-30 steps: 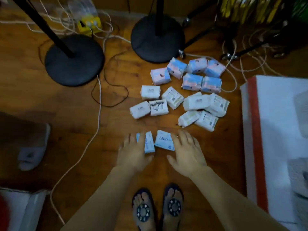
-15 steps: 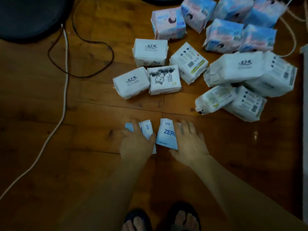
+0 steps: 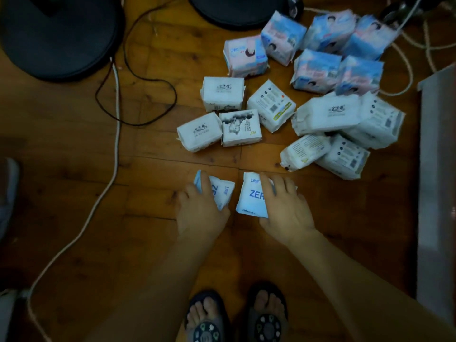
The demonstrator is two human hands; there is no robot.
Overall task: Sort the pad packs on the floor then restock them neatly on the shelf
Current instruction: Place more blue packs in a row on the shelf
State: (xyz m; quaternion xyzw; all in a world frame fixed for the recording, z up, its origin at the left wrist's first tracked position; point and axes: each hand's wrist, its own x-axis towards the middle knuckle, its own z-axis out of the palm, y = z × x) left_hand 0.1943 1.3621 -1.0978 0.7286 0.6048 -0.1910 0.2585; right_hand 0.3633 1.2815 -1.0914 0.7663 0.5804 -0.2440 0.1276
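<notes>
- Pressing down on the two blue packs, your hands lie flat: the left hand [image 3: 201, 213] rests on the left blue pack [image 3: 222, 193] with fingers spread and straight, gripping nothing, and the right hand [image 3: 283, 208] covers the right blue pack [image 3: 250, 196] the same way.
- Both packs lie on the floor [image 3: 74, 193] just ahead of your feet, side by side with a narrow gap between them.
- Slide the two together so their edges meet before lifting, I'd suggest; they look thin and soft, so a flat push should serve better than a pinch.
- Keep them apart from the white packs [image 3: 223, 93] beyond your fingers, which sit in a loose cluster, some overlapping at the right.
- The pink-and-blue packs [image 3: 245, 56] form a third group farthest from you.
- The floor is dark wood boards, dimly lit; a white cable [image 3: 116, 134] and a black cable [image 3: 138, 70] run down the left, near a round black stand base [image 3: 59, 35].
- A pale panel [image 3: 436, 169] stands at the right; whether it is the shelf I cannot tell.
</notes>
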